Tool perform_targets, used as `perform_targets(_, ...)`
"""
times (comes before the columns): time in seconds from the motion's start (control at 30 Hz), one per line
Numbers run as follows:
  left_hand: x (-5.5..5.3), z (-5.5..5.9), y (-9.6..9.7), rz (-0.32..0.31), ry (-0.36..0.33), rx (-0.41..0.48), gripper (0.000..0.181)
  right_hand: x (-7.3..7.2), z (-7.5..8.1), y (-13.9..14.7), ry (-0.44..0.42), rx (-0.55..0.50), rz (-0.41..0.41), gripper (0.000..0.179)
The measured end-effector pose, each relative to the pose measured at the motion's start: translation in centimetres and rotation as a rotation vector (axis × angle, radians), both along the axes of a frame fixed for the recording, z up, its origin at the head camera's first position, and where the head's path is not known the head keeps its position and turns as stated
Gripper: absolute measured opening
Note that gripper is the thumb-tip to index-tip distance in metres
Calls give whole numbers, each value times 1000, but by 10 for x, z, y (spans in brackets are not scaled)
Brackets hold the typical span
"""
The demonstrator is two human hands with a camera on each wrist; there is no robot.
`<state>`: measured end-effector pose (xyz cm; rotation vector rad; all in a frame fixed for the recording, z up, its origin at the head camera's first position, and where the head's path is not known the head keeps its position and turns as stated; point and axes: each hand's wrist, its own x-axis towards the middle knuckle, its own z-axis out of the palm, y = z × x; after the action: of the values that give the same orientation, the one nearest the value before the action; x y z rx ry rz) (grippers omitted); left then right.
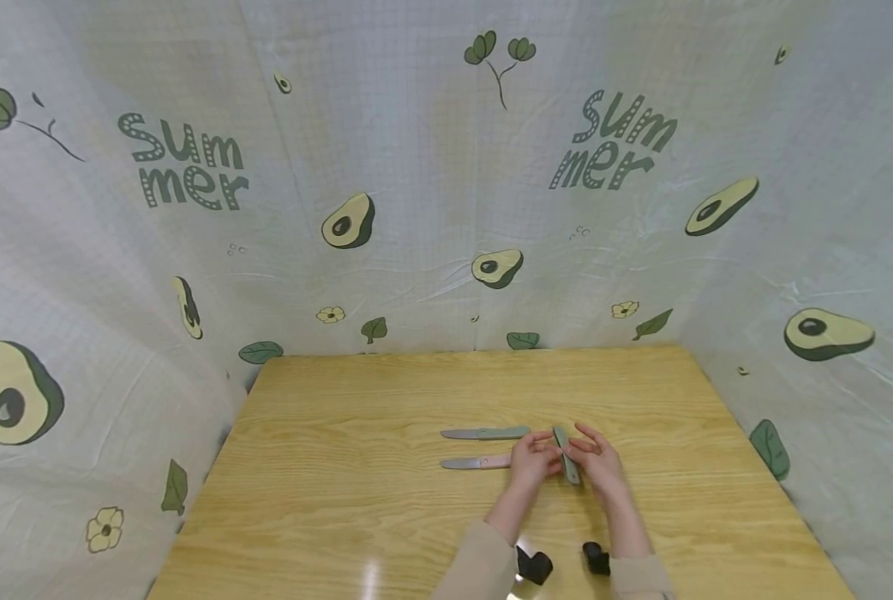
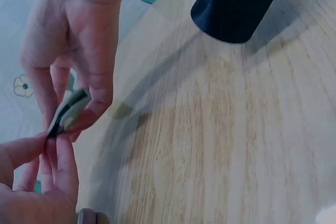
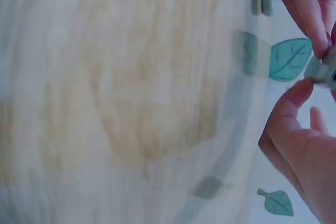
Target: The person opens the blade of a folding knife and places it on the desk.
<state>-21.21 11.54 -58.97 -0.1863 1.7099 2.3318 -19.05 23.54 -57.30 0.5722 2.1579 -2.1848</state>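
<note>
Both hands meet over the right half of the table on a green-handled folding knife (image 1: 566, 457). It is held up lengthwise, and a dark slot runs along its edge in the left wrist view. My left hand (image 1: 534, 461) pinches it between thumb and fingertips from the left. From the other side, my right hand (image 1: 599, 463) grips it with thumb and fingers. No extended blade shows on this knife (image 2: 68, 111). Left of the hands lie a green-handled knife (image 1: 502, 433) and a pink-handled knife (image 1: 494, 462), blades out and pointing left. The left hand partly covers the pink handle.
The wooden table (image 1: 326, 500) is bordered by a pale cloth (image 1: 416, 150) printed with avocados, leaves and lettering, rising at the back and sides. A black piece (image 1: 535, 568) is near the left forearm, another black piece (image 1: 596, 558) near the right wrist.
</note>
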Motion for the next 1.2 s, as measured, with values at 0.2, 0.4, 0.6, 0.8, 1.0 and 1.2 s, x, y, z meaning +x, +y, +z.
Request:
perform_targets(0.2, 1, 6, -7, -46, 104, 26, 34, 2, 6, 1, 24, -23, 22, 61)
perform_targets(0.4, 0, 10, -8, -55, 98, -59, 38, 2, 13, -2, 50, 55, 40, 53)
perform_targets(0.6, 0, 14, -11, -85, 127, -167, 38, 6, 17, -4, 101, 157, 88, 48)
perform_targets(0.8, -3, 13, -23, -209, 173, -150, 35, 9, 20, -2, 146, 219, 148, 46)
perform_targets(1.0, -4, 12, -27, -243, 201, -147, 36, 9, 19, -4, 158, 210, 156, 44)
perform_targets(1.2, -3, 11, -28, -240, 213, -182, 37, 10, 20, -6, 136, 198, 153, 45)
